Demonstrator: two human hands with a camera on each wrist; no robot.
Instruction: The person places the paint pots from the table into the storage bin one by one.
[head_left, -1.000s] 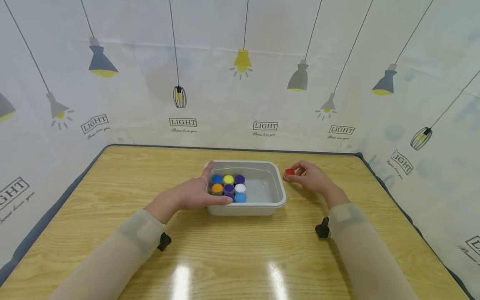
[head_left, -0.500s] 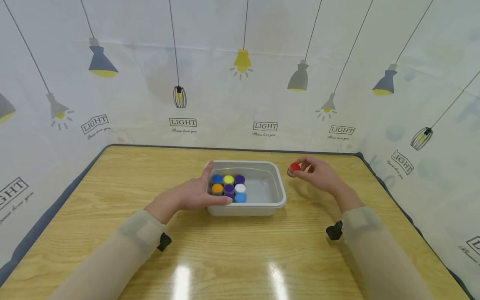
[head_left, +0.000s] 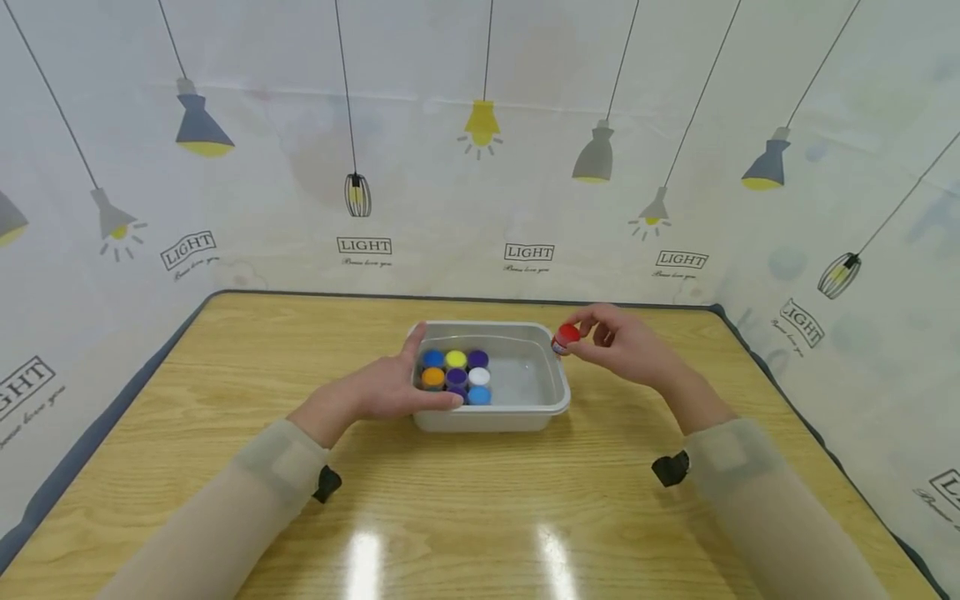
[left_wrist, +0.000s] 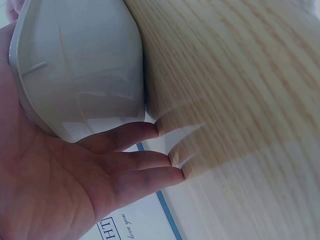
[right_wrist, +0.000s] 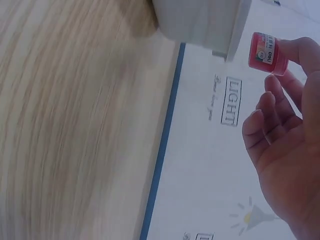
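Observation:
A small red paint jar [head_left: 566, 337] with a printed label is pinched between the thumb and fingers of my right hand [head_left: 626, 346]. The hand holds it raised by the tub's far right corner; the right wrist view shows the jar [right_wrist: 268, 54] tilted, near the tub's wall [right_wrist: 200, 22]. My left hand [head_left: 378, 386] rests on the left end of the white plastic tub [head_left: 491, 421], thumb along the near rim and index finger at the far rim. In the left wrist view the other fingers [left_wrist: 145, 182] stretch out straight below the tub's rim.
Inside the tub's left part stand several small jars with coloured lids, such as yellow [head_left: 456, 359], orange [head_left: 432, 378] and white [head_left: 479, 377]. The wooden table [head_left: 480, 500] ends at a dark edge before a printed backdrop [head_left: 420, 125].
My right hand has lifted the red paint jar off the table and carried it left to the tub's far right corner. The left hand and the tub stay put.

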